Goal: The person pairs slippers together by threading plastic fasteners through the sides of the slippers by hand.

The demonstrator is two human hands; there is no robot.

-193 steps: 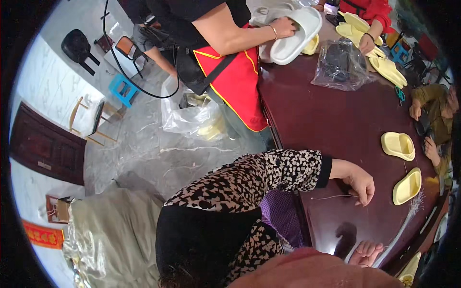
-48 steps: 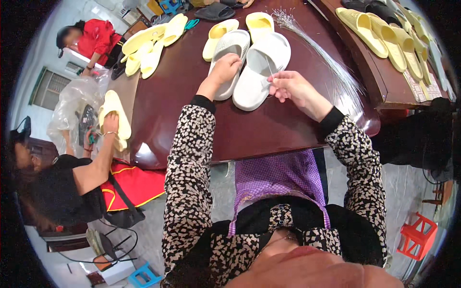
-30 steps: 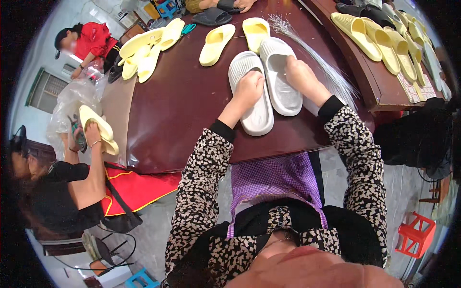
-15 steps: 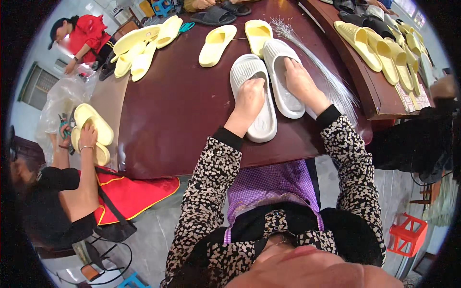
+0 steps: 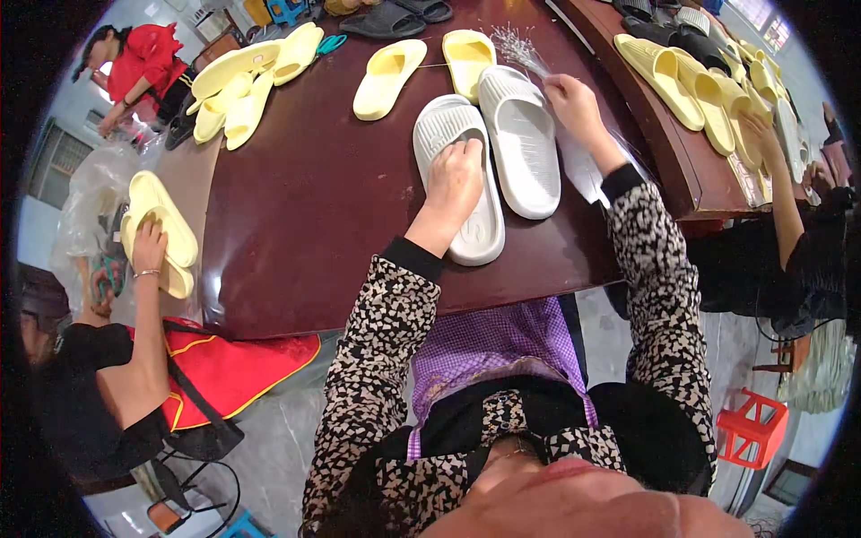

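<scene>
Pale slippers (image 5: 529, 170) are laid on the bench (image 5: 305, 197), toes toward eleven o'clock, the left one entered by the left hand (image 5: 455, 184), the wire bundle (image 5: 527, 56) at one o'clock overlapped by the nearer right hand (image 5: 576, 106), the fingers' grips being indiscernible.

The pale grey slippers (image 5: 527, 161) look like matt, ribbed plastic, the tabletop (image 5: 305, 206) smooth and glossy

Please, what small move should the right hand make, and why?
Perhaps the right hand should pick one from the strand bundle beside it: the left hand is on one white slipper, but nothing visibly joins the white pair, unlike the yellow pair.
</scene>
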